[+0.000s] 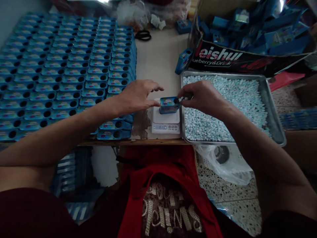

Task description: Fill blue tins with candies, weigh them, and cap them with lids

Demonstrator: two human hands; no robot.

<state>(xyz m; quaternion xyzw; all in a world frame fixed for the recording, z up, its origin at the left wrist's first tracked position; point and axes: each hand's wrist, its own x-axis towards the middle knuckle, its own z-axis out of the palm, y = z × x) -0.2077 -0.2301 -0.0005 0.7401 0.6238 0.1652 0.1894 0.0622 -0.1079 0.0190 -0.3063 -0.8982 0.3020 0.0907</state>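
A small blue candy box [169,105] with a dark round opening lies on a white digital scale [165,119], whose display is lit. My left hand [138,95] is open at the box's left side, thumb and fingers spread apart; whether the thumb tip touches the box I cannot tell. Several small white candies [182,98] are pinched between the fingers of my right hand [200,96], right beside the opening. Under my right forearm, a metal tray [274,115] holds a layer of pale blue and white candies [223,87].
Rows of stacked blue boxes [74,66] cover the left of the table. At the back right stands a black carton [237,61] full of blue boxes, with one blue box [183,61] leaning by it. Black-handled scissors [143,35] lie at the back.
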